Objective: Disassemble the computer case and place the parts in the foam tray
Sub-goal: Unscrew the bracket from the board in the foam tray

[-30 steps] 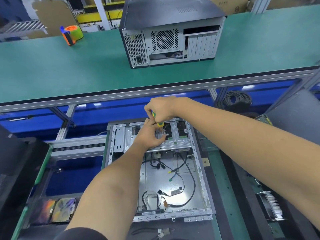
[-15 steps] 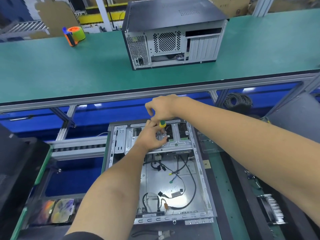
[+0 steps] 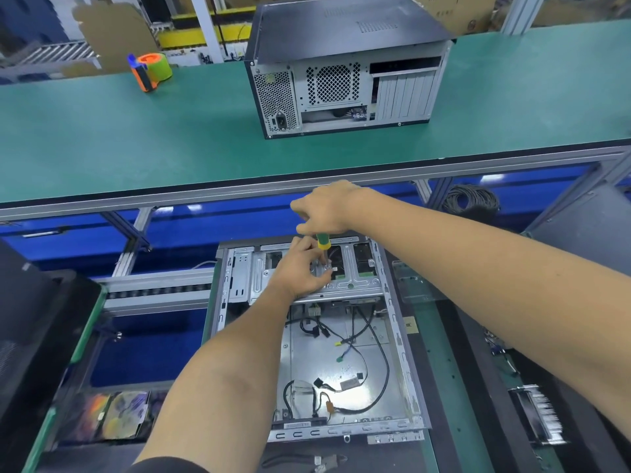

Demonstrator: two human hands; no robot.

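— What does the right hand [image 3: 326, 209] cover?
— Most of the screwdriver [image 3: 322, 241] handle; only a green-and-yellow collar shows below the grip.

— And the tip?
— Hidden behind the left hand's fingers [image 3: 316, 264], just under the grip; what they pinch cannot be told.

— Elsewhere?
— Both forearms run off the frame's edges.

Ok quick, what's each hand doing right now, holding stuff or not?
Left hand: fingers pinch around the screwdriver shaft at the drive cage of the open computer case.
Right hand: grips the screwdriver's green and yellow handle from above.
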